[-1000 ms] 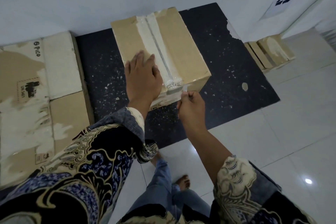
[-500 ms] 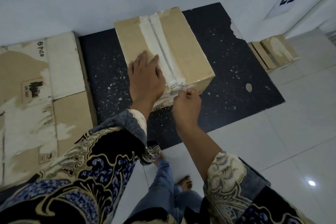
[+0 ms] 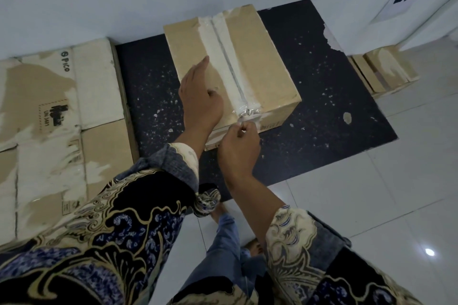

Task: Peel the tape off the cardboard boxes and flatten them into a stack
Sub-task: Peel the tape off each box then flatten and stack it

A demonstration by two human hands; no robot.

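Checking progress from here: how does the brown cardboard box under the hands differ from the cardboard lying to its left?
The closed brown cardboard box stands full height on the black mat; the flattened brown cardboard lies flat. The box carries clear tape along its seam, pinched by the right hand while the left hand rests on top; the flattened cardboard goes untouched. Both show white torn patches.

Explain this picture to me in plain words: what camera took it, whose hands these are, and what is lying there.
There is no machine here. A camera worn on a person's head looks down at their own two hands. The left hand lies flat on a closed cardboard box, steadying it. The right hand pinches the crumpled end of clear tape at the box's near edge. The box sits on a dark speckled mat. Flattened cardboard lies to the left.
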